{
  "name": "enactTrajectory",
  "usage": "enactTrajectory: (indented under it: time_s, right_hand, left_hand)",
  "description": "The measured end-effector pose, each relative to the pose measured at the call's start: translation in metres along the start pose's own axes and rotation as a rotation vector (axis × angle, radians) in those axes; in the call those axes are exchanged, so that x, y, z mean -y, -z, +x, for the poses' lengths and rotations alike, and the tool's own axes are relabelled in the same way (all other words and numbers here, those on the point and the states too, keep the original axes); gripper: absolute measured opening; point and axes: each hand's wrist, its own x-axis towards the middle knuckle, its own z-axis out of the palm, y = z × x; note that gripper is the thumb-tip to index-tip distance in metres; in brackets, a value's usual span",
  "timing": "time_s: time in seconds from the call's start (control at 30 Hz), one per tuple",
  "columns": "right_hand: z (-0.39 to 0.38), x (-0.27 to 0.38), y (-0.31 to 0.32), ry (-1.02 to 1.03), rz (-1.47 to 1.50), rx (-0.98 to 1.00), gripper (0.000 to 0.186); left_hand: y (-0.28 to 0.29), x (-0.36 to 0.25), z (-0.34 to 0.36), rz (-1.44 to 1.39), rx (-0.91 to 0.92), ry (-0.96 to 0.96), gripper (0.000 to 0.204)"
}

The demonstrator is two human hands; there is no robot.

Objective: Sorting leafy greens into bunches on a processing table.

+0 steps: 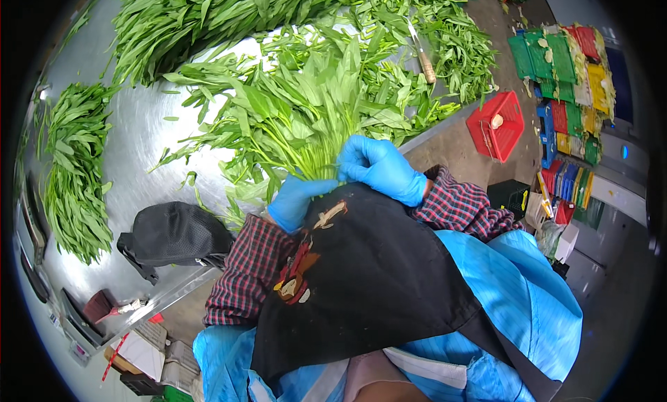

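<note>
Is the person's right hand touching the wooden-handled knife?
Apart. The head view shows the right hand at the stems of a bunch of greens, with loose leaves visible between it and the knife.

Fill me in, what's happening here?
A person wearing blue gloves grips the stem end of a bunch of leafy greens with left hand and right hand, at the near edge of a metal table. More greens lie beyond the bunch, with a separate pile on the left. A wooden-handled knife lies unheld, and a black bag sits near the table edge.
</note>
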Motion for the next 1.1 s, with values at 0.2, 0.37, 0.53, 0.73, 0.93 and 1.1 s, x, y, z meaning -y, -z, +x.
enactTrajectory:
  time_s: [0.2, 0.37, 0.53, 0.73, 0.93, 1.1]
  right_hand:
    - [0.001, 0.011, 0.007, 0.252, -0.411, 0.044, 0.012]
    - [-0.014, 0.028, 0.042, 0.141, 0.299, -0.125, 0.014]
    - [0.011, 0.044, 0.032, 0.624, -0.665, -0.247, 0.050]
    - [0.015, 0.011, 0.002, 0.524, -0.817, -0.052, 0.055]
    - [0.022, 0.004, 0.006, 0.489, -0.649, -0.091, 0.039]
    - [0.029, 0.020, -0.011, 0.448, -0.630, -0.110, 0.041]
  left_hand:
    - [0.001, 0.007, 0.007, 0.164, -0.122, 0.003, 0.033]
    - [0.004, 0.005, 0.008, 0.181, -0.151, 0.037, 0.033]
    - [-0.003, 0.003, 0.007, 0.010, -0.199, -0.048, 0.042]
    - [0.020, 0.012, -0.007, -0.203, -0.257, -0.084, 0.040]
    - [0.025, 0.010, -0.015, -0.314, -0.238, 0.017, 0.037]
    - [0.032, 0.016, -0.012, -0.336, -0.208, -0.020, 0.035]
